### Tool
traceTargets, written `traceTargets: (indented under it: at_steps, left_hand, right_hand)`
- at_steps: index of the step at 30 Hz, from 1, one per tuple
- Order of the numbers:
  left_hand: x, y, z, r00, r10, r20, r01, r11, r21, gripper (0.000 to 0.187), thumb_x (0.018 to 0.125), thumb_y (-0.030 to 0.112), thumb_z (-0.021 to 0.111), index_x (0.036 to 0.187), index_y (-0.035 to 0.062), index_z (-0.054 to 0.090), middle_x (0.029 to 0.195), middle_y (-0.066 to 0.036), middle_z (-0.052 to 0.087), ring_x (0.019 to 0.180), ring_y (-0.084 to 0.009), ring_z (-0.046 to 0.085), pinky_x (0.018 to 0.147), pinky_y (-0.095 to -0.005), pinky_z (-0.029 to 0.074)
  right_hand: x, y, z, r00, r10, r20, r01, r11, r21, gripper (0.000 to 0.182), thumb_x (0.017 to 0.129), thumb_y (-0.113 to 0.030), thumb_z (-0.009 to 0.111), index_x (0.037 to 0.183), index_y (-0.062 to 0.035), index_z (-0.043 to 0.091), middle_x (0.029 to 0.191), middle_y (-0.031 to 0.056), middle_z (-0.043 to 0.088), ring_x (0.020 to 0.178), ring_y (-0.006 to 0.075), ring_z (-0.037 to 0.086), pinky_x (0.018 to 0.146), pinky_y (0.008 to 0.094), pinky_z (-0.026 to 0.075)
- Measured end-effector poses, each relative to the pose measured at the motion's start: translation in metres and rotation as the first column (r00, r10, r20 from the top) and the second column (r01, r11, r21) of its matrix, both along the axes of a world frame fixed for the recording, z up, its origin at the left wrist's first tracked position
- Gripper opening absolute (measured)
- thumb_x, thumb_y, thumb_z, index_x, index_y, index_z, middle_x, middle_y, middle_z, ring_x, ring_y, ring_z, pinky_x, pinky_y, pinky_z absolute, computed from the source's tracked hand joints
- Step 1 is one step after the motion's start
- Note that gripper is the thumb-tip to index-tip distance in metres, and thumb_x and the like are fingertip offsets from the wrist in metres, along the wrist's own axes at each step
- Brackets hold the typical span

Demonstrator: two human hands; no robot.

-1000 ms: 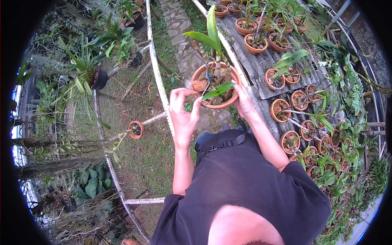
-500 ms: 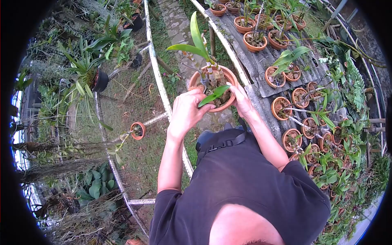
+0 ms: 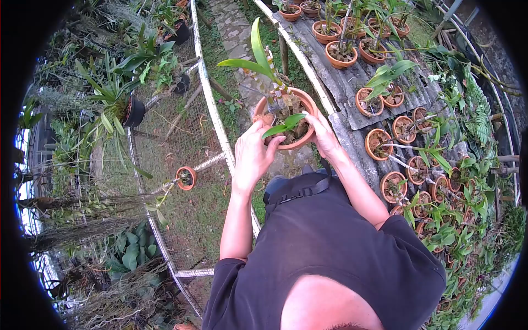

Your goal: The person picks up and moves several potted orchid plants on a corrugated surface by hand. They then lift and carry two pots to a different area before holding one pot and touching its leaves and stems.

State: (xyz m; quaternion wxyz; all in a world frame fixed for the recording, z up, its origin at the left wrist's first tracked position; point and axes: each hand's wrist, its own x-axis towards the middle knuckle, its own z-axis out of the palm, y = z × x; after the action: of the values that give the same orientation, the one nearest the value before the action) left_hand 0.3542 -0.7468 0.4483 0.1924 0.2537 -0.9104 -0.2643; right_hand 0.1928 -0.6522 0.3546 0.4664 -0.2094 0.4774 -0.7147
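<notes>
A terracotta flower pot [image 3: 302, 144] is held up in front of my body, above the stone path. An orchid [image 3: 258, 49] with long green leaves and banded stems grows in it, and a small low leaf [image 3: 284, 127] hangs toward its near rim. My left hand [image 3: 253, 151] grips the pot's left side, its thumb close beneath the small leaf's tip. Near those fingers, a reddish-brown chunk [image 3: 265, 118] shows at the rim. On the right side, my right hand [image 3: 325, 137] is closed around the rim, with fingers partly hidden behind the pot.
Several potted orchids [image 3: 379, 144] stand on a corrugated bench [image 3: 352, 99] to the right. White rails with wire mesh [image 3: 212, 115] run along the left, where a small hanging pot [image 3: 186, 178] and a black pot [image 3: 133, 111] are fixed. A stone path [image 3: 228, 27] lies between.
My left hand has shifted slightly, its thumb moving back from the small leaf. The plant's leaves have swung a little to the left; my right hand keeps its hold.
</notes>
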Motion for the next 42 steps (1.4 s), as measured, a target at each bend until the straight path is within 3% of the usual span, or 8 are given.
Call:
traceTargets:
  at_steps: [5, 9, 10, 14, 17, 31, 37, 42]
  left_hand:
    - [0.006, 0.001, -0.005, 0.833, 0.315, -0.455, 0.039, 0.787, 0.615, 0.013, 0.091, 0.007, 0.064, 0.081, 0.0033, 0.057, 0.077, 0.004, 0.053, 0.067, -0.0025, 0.047, 0.057, -0.0212, 0.038]
    - [0.041, -0.042, -0.061, 0.778, 0.534, -0.330, -0.243, 0.740, 0.627, 0.021, 0.095, 0.019, 0.063, 0.082, 0.0052, 0.054, 0.073, 0.006, 0.053, 0.064, -0.0014, 0.043, 0.058, -0.0190, 0.036]
    - [0.044, -0.047, -0.063, 0.827, 0.512, -0.230, -0.294, 0.745, 0.599, 0.023, 0.095, 0.024, 0.062, 0.104, 0.0041, 0.057, 0.090, -0.002, 0.060, 0.077, -0.0062, 0.055, 0.065, -0.0211, 0.045]
    - [0.029, -0.030, -0.058, 0.790, 0.535, -0.300, 0.080, 0.396, 0.915, 0.069, 0.098, 0.045, 0.050, 0.148, 0.0063, 0.023, 0.133, -0.021, 0.044, 0.120, -0.0288, 0.051, 0.086, -0.0410, 0.054]
    - [0.016, -0.023, -0.053, 0.796, 0.427, -0.430, 0.479, -0.010, 0.878, 0.082, 0.092, 0.061, 0.047, 0.147, 0.0033, 0.027, 0.131, -0.017, 0.049, 0.114, -0.0272, 0.056, 0.083, -0.0384, 0.054]
    - [0.022, -0.022, -0.083, 0.786, 0.575, -0.230, 0.280, 0.001, 0.960, 0.044, 0.096, 0.030, 0.049, 0.133, 0.0061, 0.047, 0.127, -0.010, 0.056, 0.115, -0.0245, 0.056, 0.100, -0.0444, 0.046]
    - [0.023, -0.013, -0.083, 0.728, 0.603, -0.325, 0.353, 0.076, 0.932, 0.046, 0.098, 0.031, 0.046, 0.137, 0.0066, 0.042, 0.128, -0.012, 0.055, 0.115, -0.0249, 0.056, 0.100, -0.0453, 0.046]
    - [0.028, -0.010, -0.086, 0.729, 0.585, -0.355, 0.335, 0.146, 0.931, 0.045, 0.099, 0.031, 0.040, 0.137, 0.0066, 0.039, 0.129, -0.014, 0.053, 0.117, -0.0270, 0.055, 0.099, -0.0455, 0.047]
  right_hand:
    - [0.001, 0.004, 0.004, 0.992, -0.048, 0.118, 0.046, 0.999, 0.022, 0.062, 0.094, -0.038, 0.055, 0.144, -0.0081, 0.036, 0.135, 0.0118, 0.047, 0.125, 0.0208, 0.044, 0.098, 0.0352, 0.043]
    - [-0.006, 0.006, 0.001, 0.996, -0.020, 0.084, 0.015, 0.998, 0.055, 0.060, 0.094, -0.036, 0.055, 0.144, -0.0085, 0.036, 0.135, 0.0117, 0.046, 0.126, 0.0202, 0.042, 0.098, 0.0354, 0.043]
    - [-0.008, 0.006, 0.000, 0.997, -0.017, 0.077, 0.014, 0.999, 0.041, 0.060, 0.094, -0.035, 0.055, 0.144, -0.0083, 0.036, 0.135, 0.0114, 0.046, 0.126, 0.0195, 0.042, 0.098, 0.0352, 0.043]
    - [-0.007, 0.007, 0.002, 0.997, 0.000, 0.077, -0.001, 1.000, 0.014, 0.059, 0.093, -0.031, 0.056, 0.144, -0.0072, 0.037, 0.131, 0.0098, 0.048, 0.121, 0.0162, 0.045, 0.097, 0.0333, 0.043]
    - [-0.003, 0.005, 0.008, 0.999, 0.024, 0.034, -0.023, 0.999, -0.042, 0.059, 0.091, -0.025, 0.057, 0.143, -0.0054, 0.037, 0.125, 0.0077, 0.052, 0.113, 0.0140, 0.049, 0.096, 0.0308, 0.042]
    - [0.000, 0.008, 0.028, 0.944, 0.192, -0.268, -0.162, 0.978, 0.131, 0.058, 0.085, -0.027, 0.067, 0.133, -0.0031, 0.046, 0.127, 0.0135, 0.053, 0.118, 0.0218, 0.051, 0.099, 0.0329, 0.040]
    - [-0.008, 0.022, 0.073, 0.431, 0.200, -0.880, -0.054, 0.979, 0.196, 0.041, 0.076, -0.023, 0.071, 0.110, -0.0017, 0.061, 0.142, 0.0284, 0.040, 0.134, 0.0395, 0.040, 0.108, 0.0432, 0.035]
    - [0.002, 0.012, 0.065, 0.287, 0.199, -0.937, -0.074, 0.980, 0.185, 0.039, 0.072, -0.015, 0.069, 0.107, 0.0024, 0.065, 0.138, 0.0314, 0.043, 0.133, 0.0384, 0.040, 0.111, 0.0420, 0.033]
